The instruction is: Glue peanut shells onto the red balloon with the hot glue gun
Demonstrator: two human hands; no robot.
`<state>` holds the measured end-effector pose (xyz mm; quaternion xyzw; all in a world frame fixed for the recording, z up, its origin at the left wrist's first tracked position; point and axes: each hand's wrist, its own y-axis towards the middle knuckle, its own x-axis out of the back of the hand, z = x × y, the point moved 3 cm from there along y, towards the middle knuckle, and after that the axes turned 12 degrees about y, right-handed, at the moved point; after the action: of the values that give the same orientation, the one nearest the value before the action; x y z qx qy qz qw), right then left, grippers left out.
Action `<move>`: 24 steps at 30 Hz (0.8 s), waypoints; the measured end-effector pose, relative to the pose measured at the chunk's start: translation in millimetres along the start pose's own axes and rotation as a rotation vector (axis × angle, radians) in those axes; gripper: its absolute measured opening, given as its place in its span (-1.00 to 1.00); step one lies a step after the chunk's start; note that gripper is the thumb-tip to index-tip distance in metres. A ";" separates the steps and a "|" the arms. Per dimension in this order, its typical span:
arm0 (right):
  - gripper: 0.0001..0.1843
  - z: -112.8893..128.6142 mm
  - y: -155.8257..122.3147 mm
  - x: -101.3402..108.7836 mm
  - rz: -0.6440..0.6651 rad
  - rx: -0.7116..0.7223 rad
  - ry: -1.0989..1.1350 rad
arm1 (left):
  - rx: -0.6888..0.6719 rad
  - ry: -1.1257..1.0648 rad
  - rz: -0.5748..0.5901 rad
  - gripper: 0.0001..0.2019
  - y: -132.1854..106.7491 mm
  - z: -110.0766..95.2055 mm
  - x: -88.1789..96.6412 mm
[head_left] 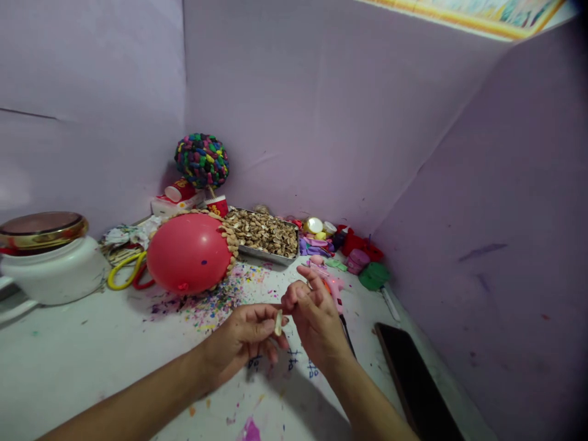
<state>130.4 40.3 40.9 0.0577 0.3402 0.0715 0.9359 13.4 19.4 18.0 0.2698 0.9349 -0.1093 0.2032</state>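
My left hand [243, 340] pinches a small pale shell piece [278, 322] between thumb and fingers, above the white table [92, 361]. My right hand [312, 315] is right beside it, fingers curled, fingertips close to the piece; whether it holds anything I cannot make out. A pink glue gun [334, 288] lies just behind my right hand. Farther back sits a red balloon [188, 252] with shells stuck around its rim, and a metal tray [257, 252] full of pistachio shells.
A white jar with a gold lid [46, 251] stands at the left. Yellow-handled scissors [123, 272] lie by the balloon. A colourful ball on a stick [202, 160], small paint pots [358, 260] and a dark phone [413, 380] are around. Purple walls enclose the table.
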 end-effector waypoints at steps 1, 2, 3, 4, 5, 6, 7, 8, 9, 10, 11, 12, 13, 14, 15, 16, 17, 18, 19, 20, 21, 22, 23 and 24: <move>-0.64 -3.1 -0.8 1.5 -0.011 -0.003 -0.026 | 0.007 -0.032 0.015 -0.85 -0.2 1.5 -1.3; -0.65 -5.4 -1.2 3.9 -0.026 0.006 -0.062 | 0.015 -0.064 0.021 -0.86 -0.1 3.0 -1.5; -0.67 -6.9 -1.3 6.8 -0.042 0.025 -0.103 | 0.024 -0.094 0.026 -0.87 0.2 4.3 -1.0; -0.71 -7.6 -1.2 10.1 -0.062 0.053 -0.138 | 0.025 -0.120 0.030 -0.88 0.8 5.4 0.1; -0.75 -8.0 -1.0 13.6 -0.085 0.085 -0.165 | 0.026 -0.144 0.036 -0.90 1.5 6.2 1.5; -0.79 -8.3 -0.8 17.2 -0.109 0.115 -0.184 | 0.029 -0.163 0.044 -0.90 2.3 6.9 3.1; -0.83 -8.7 -0.4 20.9 -0.134 0.136 -0.203 | 0.030 -0.176 0.047 -0.91 3.0 7.2 5.0; -0.85 -9.4 0.1 24.6 -0.157 0.150 -0.223 | 0.027 -0.184 0.042 -0.91 3.8 7.0 7.1; -0.87 -10.2 0.8 28.1 -0.172 0.156 -0.249 | 0.021 -0.183 0.027 -0.90 4.6 6.2 9.3; -0.88 -11.2 1.6 31.3 -0.180 0.155 -0.281 | 0.013 -0.179 0.002 -0.90 5.2 4.9 11.7; -0.89 -12.3 2.6 34.3 -0.182 0.147 -0.314 | 0.008 -0.175 -0.030 -0.91 5.7 3.2 14.0; -0.91 -13.2 3.5 36.9 -0.185 0.139 -0.341 | 0.005 -0.177 -0.068 -0.93 6.1 1.2 16.1; -0.91 -13.9 4.5 39.0 -0.185 0.133 -0.362 | 0.005 -0.186 -0.107 -0.94 6.2 -0.9 17.9; -0.91 -14.3 5.4 40.3 -0.181 0.126 -0.382 | 0.007 -0.201 -0.143 -0.96 6.2 -2.8 19.4; -0.90 -14.5 6.1 40.7 -0.172 0.117 -0.404 | 0.010 -0.220 -0.171 -0.97 6.1 -4.5 20.4; -0.86 -14.5 6.5 40.1 -0.156 0.106 -0.428 | 0.013 -0.237 -0.187 -0.98 6.1 -5.8 20.9; -0.81 -14.6 6.4 38.6 -0.134 0.092 -0.459 | 0.014 -0.253 -0.194 -0.96 6.2 -6.6 21.0; -0.77 -14.5 5.9 36.3 -0.107 0.078 -0.494 | 0.012 -0.268 -0.193 -0.94 6.5 -6.9 21.0; -0.76 -14.5 4.8 33.4 -0.079 0.065 -0.534 | 0.009 -0.282 -0.194 -0.92 6.9 -6.8 21.1; -0.78 -14.2 3.2 30.3 -0.052 0.056 -0.579 | 0.003 -0.295 -0.198 -0.92 7.4 -6.4 21.4; -0.82 -13.7 1.2 27.2 -0.030 0.054 -0.628 | -0.002 -0.305 -0.203 -0.91 7.9 -5.6 21.8; -0.85 -12.9 -1.0 24.5 -0.014 0.059 -0.678 | -0.004 -0.312 -0.210 -0.90 8.4 -4.8 22.3; -0.83 -11.7 -3.3 22.3 -0.006 0.072 -0.725 | -0.002 -0.313 -0.217 -0.90 8.8 -3.8 22.8; -0.79 -10.2 -5.4 20.8 -0.007 0.094 -0.770 | 0.006 -0.308 -0.224 -0.89 9.1 -2.8 23.2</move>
<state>140.1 39.2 19.2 0.1222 -0.0330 0.0258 0.9916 -0.4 38.4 9.4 0.1446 0.9165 -0.1739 0.3299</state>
